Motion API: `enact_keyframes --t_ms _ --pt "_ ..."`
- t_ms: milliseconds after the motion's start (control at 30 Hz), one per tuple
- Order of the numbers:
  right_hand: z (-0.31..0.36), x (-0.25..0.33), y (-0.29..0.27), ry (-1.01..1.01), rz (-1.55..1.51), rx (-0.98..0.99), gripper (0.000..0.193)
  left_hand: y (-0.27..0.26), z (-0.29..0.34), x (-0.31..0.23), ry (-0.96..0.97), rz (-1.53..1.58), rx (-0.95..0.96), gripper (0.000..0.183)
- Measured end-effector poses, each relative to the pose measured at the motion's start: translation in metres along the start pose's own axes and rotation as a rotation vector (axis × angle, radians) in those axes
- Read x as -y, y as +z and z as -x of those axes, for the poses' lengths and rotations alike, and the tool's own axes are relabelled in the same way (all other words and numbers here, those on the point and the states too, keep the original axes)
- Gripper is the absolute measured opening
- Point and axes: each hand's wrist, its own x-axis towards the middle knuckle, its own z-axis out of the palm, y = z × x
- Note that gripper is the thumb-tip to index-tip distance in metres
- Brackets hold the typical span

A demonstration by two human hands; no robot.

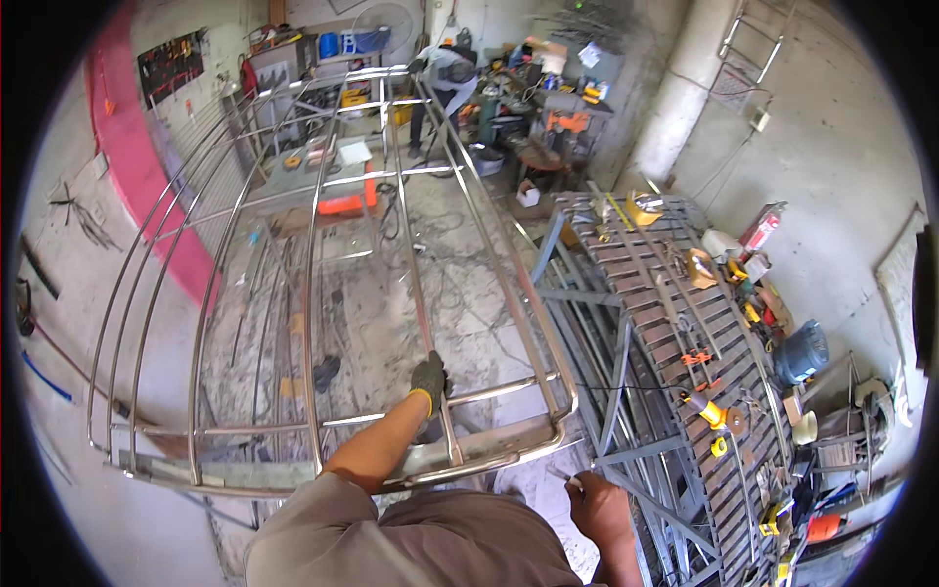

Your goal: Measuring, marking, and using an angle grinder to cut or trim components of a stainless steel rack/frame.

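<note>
A large frame of shiny metal tubes (pixel 312 293) spreads out before me, with long bars running away and cross bars joining them. On my left hand (pixel 428 383) is a dark work glove with a yellow cuff. Its fingers are closed round one long metal tube (pixel 448 430) near the frame's close end. My right hand (pixel 599 507) is bare and closed, low beside the frame's near right corner. A thin, pale, stick-like object (pixel 559 474) pokes out between its fingers; its exact kind is unclear.
A slatted metal workbench (pixel 675 323) on the right carries a yellow grinder (pixel 706 411), orange clamps (pixel 695 358) and other tools. Metal bars (pixel 587 372) lie beneath it. Another person (pixel 455 73) bends at the frame's far end. A white pillar (pixel 675 108) stands behind.
</note>
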Motion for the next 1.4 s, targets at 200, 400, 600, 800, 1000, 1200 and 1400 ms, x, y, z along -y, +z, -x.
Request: enact_keyframes --t_ms 200,400,600,800,1000,1200,1400 --pt "0.014 -0.012 -0.011 0.048 0.031 -0.051 0.014 0.010 0.002 -0.013 -0.103 0.139 0.021 0.056" --pt "0.014 -0.023 -0.023 0.077 0.056 -0.115 0.011 0.013 0.014 0.001 -0.060 0.207 0.044 0.058" --pt "0.012 -0.034 -0.023 0.047 0.006 -0.169 0.012 0.017 0.020 0.008 -0.041 0.182 0.022 0.057" --pt "0.021 -0.048 -0.024 0.120 0.034 -0.150 0.015 0.000 0.007 -0.006 0.055 0.019 -0.042 0.061" --pt "0.016 -0.053 -0.026 0.108 0.036 -0.148 0.014 -0.006 0.003 -0.017 0.030 0.026 -0.047 0.056" --pt "0.006 -0.049 -0.031 0.097 0.006 -0.144 0.014 0.000 0.000 -0.019 0.033 0.038 -0.056 0.054" --pt "0.000 -0.054 -0.033 0.034 0.029 -0.138 0.017 -0.002 -0.003 -0.020 -0.012 0.045 -0.047 0.054"
